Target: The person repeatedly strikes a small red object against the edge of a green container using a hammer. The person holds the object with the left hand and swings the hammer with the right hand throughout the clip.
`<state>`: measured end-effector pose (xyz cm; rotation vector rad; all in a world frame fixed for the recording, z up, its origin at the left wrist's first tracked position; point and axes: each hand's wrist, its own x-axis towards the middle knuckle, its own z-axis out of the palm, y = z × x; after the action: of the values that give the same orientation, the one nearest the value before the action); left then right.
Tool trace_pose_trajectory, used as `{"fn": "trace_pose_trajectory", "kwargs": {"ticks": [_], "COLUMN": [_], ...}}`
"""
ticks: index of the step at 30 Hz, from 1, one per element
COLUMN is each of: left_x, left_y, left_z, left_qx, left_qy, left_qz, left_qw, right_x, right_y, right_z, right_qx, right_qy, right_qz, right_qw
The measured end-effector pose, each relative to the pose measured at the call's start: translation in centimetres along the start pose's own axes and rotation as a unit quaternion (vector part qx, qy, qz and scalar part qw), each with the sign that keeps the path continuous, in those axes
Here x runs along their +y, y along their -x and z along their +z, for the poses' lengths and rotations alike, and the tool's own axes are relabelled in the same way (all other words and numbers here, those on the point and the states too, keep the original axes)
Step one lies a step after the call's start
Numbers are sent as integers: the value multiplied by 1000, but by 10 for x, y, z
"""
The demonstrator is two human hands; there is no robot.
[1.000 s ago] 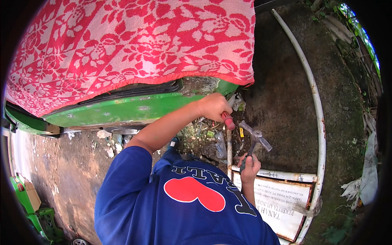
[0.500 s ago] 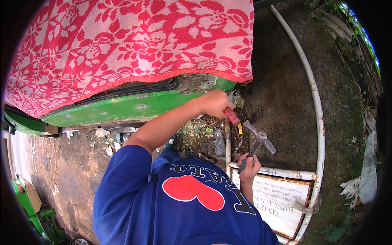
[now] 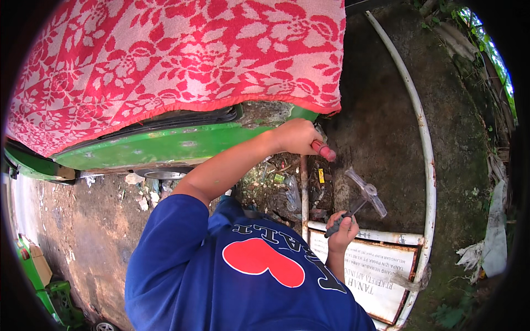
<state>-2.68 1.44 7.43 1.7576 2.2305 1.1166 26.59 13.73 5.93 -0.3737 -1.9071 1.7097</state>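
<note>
My left hand [image 3: 298, 136] is closed around a red-handled tool [image 3: 324, 151] beside the rear corner of a green car body [image 3: 165, 144]. The handle's rounded end points right and toward me; its blade or tip is hidden behind my hand and the bodywork. Lower and to the right, my right hand [image 3: 343, 227] grips the dark handle of a hammer [image 3: 368, 192]. The hammer's metal head is a short way from the red handle and does not touch it. A red and pale pink flowered blanket [image 3: 199, 60] covers the car's upper part.
White rusty pipes [image 3: 422, 124] curve along the right, joined to a framed white sign [image 3: 381, 270]. Litter and paint chips [image 3: 273, 179] lie on the ground below the car. A grey-white cloth [image 3: 497, 231] hangs at far right; a green toy-like vehicle [image 3: 47, 287] stands lower left.
The hammer has moved right and a little toward me, with its head turned. My left hand and the red-handled tool have shifted slightly right.
</note>
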Motion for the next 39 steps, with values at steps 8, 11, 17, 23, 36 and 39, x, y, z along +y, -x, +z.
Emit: {"fn": "trace_pose_trajectory", "kwargs": {"ticks": [8,11,17,23,36,39], "left_x": [2,4,2,-6,-1,-3], "left_y": [-6,-7,-7,-1,47,48], "left_z": [-13,-11,-6,8,10,22], "left_qx": [-21,-17,-3,12,71,130], "left_qy": [18,39,9,-5,64,78], "left_qz": [-27,-39,-10,22,-6,1], "left_qw": [999,998,1000,1000,995,988], "right_x": [-9,-3,-17,-13,7,10], "right_y": [-13,-19,-21,-19,-13,-13], "right_z": [2,2,2,-9,-4,-2], "right_qx": [4,-48,-17,34,53,33], "right_qy": [-76,65,45,-10,-51,-54], "right_qz": [55,63,76,75,158,168], "right_qw": [996,995,996,997,985,984]}}
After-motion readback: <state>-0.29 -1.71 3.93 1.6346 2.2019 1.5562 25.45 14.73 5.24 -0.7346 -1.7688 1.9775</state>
